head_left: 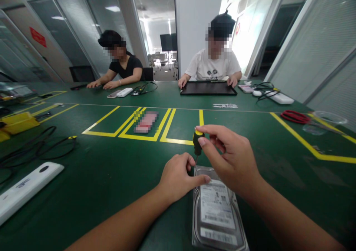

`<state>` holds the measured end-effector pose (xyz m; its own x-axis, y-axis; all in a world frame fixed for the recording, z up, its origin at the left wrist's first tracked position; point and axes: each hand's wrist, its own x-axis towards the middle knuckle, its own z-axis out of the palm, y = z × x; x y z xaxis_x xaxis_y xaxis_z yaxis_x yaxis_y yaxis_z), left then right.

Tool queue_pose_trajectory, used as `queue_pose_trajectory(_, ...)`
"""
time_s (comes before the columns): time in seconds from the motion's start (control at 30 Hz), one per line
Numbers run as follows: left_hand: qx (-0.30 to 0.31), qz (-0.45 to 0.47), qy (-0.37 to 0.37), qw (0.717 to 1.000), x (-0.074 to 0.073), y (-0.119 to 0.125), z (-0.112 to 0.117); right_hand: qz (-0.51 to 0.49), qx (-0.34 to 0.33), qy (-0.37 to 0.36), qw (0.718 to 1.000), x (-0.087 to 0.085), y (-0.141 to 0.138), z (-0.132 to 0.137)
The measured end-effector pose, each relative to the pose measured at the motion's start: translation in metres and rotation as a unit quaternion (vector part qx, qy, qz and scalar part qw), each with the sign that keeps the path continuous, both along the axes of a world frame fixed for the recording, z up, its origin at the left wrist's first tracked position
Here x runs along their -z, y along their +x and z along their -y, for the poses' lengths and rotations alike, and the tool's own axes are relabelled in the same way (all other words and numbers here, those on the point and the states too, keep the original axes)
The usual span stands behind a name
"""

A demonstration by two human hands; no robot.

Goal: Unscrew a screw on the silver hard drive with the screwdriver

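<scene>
- Fingers (pixel 213 130) of the right hand (pixel 237 156), right of centre in the head view, are pinched around the dark and yellow handle of a screwdriver (pixel 198 144), upright over the top end of a hard drive (pixel 218 202) at bottom centre.
- Left hand (pixel 175 176): fingers half curled beside the shaft, thumb spread over the drive's label; I cannot tell whether they grip anything.
- Hard to see: the shaft's lower end, behind the left fingers; the drive's bottom edge, cut off by the frame; its label print, too small to read.
- Green tabletop (pixel 111 176), marked with yellow tape (pixel 139 137); a white oblong device (pixel 30 189) is cut off at lower left.
- Glass partitions (pixel 314 58) flank the room; two people, faces blurred, sit at upper left and upper right.
- Yellow bin (pixel 22 123), left edge, cut off; contents unclear.
- Black tray (pixel 208 88), upper right, between one person's hands.
</scene>
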<state>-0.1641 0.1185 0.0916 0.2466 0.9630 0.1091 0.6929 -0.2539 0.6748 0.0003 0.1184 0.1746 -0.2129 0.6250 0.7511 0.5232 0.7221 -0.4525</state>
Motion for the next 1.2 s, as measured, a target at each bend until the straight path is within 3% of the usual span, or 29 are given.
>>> queue_pose_trajectory(0.3, -0.008, -0.005, -0.002, 1.000, 0.0027, -0.0014, 0.0000, -0.015, -0.025, 0.000, 1.000, -0.0003, -0.0017, -0.0024)
queue_pose_trajectory(0.83, -0.006, -0.002, 0.001, 1.000, 0.0025, -0.0010, 0.0003, -0.012, 0.002, 0.014, 1.000, 0.0018, -0.0021, -0.0021)
queue_pose_trajectory(1.2, 0.005, -0.009, 0.010, 1.000, 0.0028, -0.0021, -0.0006, -0.001, -0.016, 0.024, 1.000, 0.0017, 0.0000, -0.0022)
